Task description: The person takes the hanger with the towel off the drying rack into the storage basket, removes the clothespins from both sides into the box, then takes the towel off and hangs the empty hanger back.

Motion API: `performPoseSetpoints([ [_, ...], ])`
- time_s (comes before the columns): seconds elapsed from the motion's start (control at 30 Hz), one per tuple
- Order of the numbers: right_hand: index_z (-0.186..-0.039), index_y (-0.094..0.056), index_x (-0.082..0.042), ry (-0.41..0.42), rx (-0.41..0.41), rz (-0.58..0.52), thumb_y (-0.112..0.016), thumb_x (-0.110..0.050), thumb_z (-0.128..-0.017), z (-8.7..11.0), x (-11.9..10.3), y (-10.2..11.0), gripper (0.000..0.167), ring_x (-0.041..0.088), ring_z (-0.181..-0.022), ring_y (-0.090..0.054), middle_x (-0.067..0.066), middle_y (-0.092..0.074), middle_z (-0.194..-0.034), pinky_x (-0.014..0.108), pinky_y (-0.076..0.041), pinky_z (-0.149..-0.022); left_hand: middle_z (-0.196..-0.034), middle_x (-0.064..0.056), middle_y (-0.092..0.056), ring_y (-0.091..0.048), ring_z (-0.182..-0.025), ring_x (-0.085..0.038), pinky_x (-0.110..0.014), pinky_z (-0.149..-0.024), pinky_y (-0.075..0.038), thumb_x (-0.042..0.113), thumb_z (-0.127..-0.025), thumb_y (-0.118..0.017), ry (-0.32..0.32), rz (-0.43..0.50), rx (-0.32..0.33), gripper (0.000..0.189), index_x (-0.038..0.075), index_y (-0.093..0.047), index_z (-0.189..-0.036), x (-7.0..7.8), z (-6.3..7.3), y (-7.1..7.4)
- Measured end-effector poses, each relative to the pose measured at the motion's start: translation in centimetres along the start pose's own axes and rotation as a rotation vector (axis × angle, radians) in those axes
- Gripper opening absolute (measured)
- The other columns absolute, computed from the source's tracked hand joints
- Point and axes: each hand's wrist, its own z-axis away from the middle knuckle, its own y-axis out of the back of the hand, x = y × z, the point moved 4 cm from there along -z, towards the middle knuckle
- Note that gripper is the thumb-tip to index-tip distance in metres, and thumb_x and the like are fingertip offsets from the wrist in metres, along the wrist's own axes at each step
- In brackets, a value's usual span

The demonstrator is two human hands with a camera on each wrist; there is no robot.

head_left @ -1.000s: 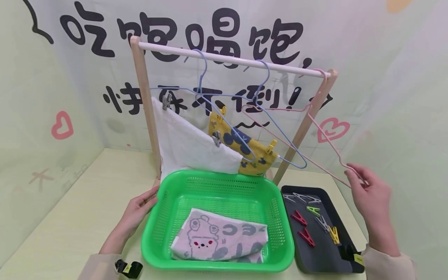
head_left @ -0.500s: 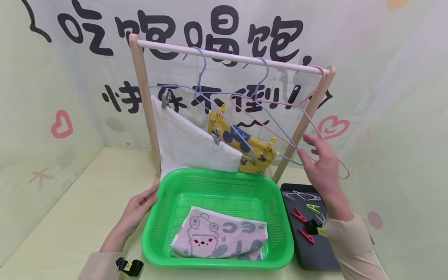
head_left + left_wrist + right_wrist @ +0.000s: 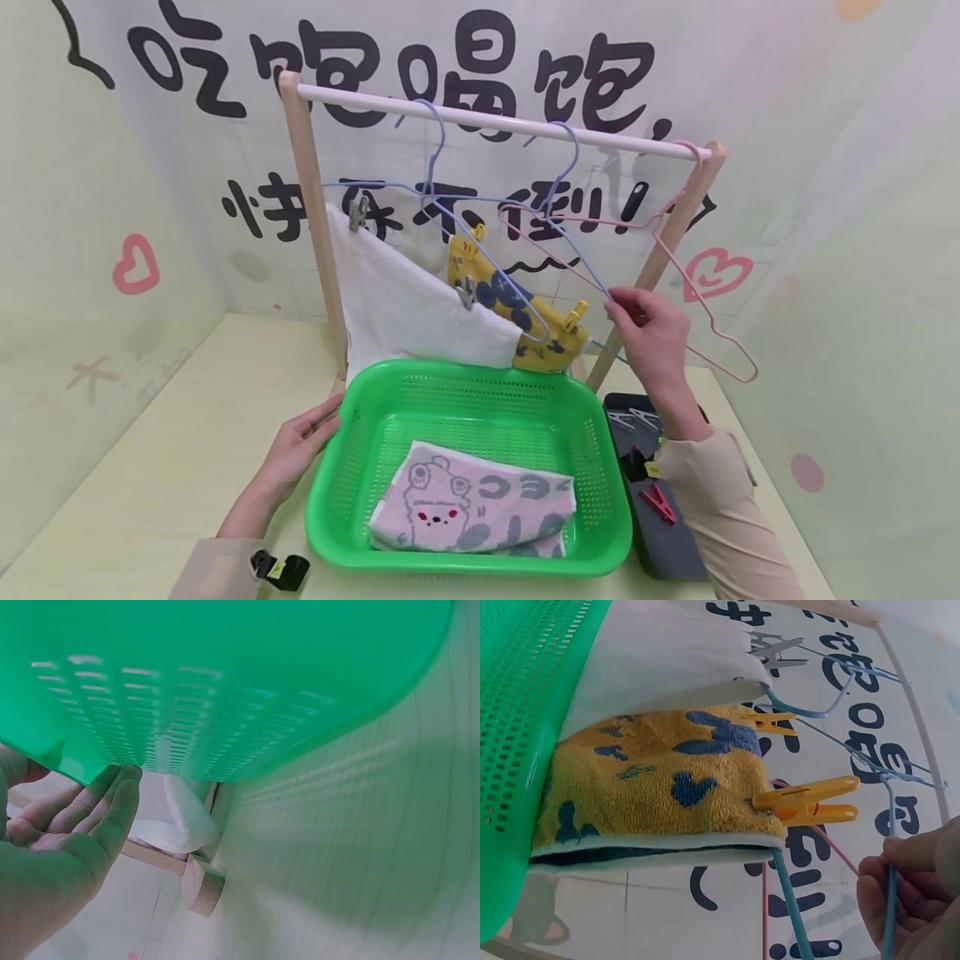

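My right hand (image 3: 654, 342) pinches the sloping wire of a blue hanger (image 3: 576, 246) between thumb and fingers. From that hanger hangs a yellow towel (image 3: 652, 772) with dark blue mouse shapes, held by yellow clothespins (image 3: 806, 802). A white towel (image 3: 420, 308) with grey clothespins (image 3: 360, 214) hangs from another blue hanger (image 3: 495, 265) to its left. My left hand (image 3: 296, 446) rests at the left side of a green basket (image 3: 465, 565), its fingers extended against the wall under the rim. Inside the basket lies a folded pink towel (image 3: 491, 500) with a bear face.
A white rod (image 3: 495, 123) on wooden posts carries the hangers. An unloaded pink hanger (image 3: 708, 308) hangs at the right end. The black tray (image 3: 678, 546) with several loose clothespins, one a red clothespin (image 3: 658, 502), lies right of the basket, partly behind my forearm.
My right hand has let go of the pink hanger, moved left and taken hold of the blue hanger's wire. The pink hanger has swung back. My left hand has stayed on the basket.
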Motion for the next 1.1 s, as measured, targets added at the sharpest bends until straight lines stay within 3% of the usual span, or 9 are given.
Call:
performPoseSetpoints([
  [0.07, -0.094, -0.069, 0.007, -0.035, 0.013, -0.031, -0.066, 0.001, -0.085, 0.0, 0.1, -0.2, 0.011, -0.006, -0.063, -0.054, 0.019, -0.067, -0.079, 0.006, -0.046, -0.058, -0.137, -0.030, -0.035, -0.049, -0.100, 0.014, -0.010, -0.085, -0.045, 0.011, -0.099, -0.047, 0.007, 0.001, -0.001, 0.046, -0.012, -0.034, -0.136, 0.0, 0.0, 0.0],
  [0.27, -0.091, -0.068, 0.010, -0.140, 0.075, -0.177, -0.065, -0.002, -0.087, 0.4, 0.2, 0.0, 0.013, 0.000, -0.055, -0.055, 0.018, -0.062, -0.072, 0.011, -0.051, -0.055, -0.138, -0.030, -0.035, -0.049, -0.101, 0.015, -0.009, -0.085, -0.044, 0.012, -0.100, -0.047, 0.023, 0.003, -0.009, 0.047, -0.012, -0.033, -0.137, 0.0, 0.0, -0.2],
  [0.53, -0.088, -0.067, 0.012, -0.119, 0.189, -0.228, -0.065, 0.001, -0.086, -0.3, -0.4, 2.3, 0.011, 0.003, -0.053, -0.057, 0.006, -0.062, -0.066, 0.014, -0.052, -0.054, -0.136, -0.027, -0.036, -0.049, -0.102, 0.014, -0.009, -0.085, -0.045, 0.013, -0.099, -0.049, 0.007, 0.000, -0.012, 0.047, -0.012, -0.034, -0.136, 0.0, -0.1, -0.3],
  [0.77, -0.094, -0.068, 0.008, -0.132, 0.199, -0.116, -0.065, -0.006, -0.087, 0.4, -1.0, 5.4, 0.016, 0.001, -0.057, -0.057, -0.014, -0.059, -0.070, 0.012, -0.052, -0.059, -0.137, -0.029, -0.035, -0.049, -0.101, 0.014, -0.010, -0.085, -0.045, 0.016, -0.099, -0.050, 0.008, -0.020, -0.008, 0.050, -0.011, -0.034, -0.137, -0.1, -0.1, -0.1],
  [1.1, -0.094, -0.067, 0.008, -0.203, 0.232, -0.015, -0.065, -0.004, -0.087, 3.9, 0.0, 8.4, 0.014, 0.001, -0.056, -0.055, -0.015, -0.060, -0.071, 0.010, -0.050, -0.057, -0.135, -0.028, -0.036, -0.050, -0.102, 0.014, -0.010, -0.085, -0.045, 0.016, -0.099, -0.049, -0.010, -0.025, -0.013, 0.049, -0.012, -0.035, -0.136, -0.3, 0.0, 0.0],
])
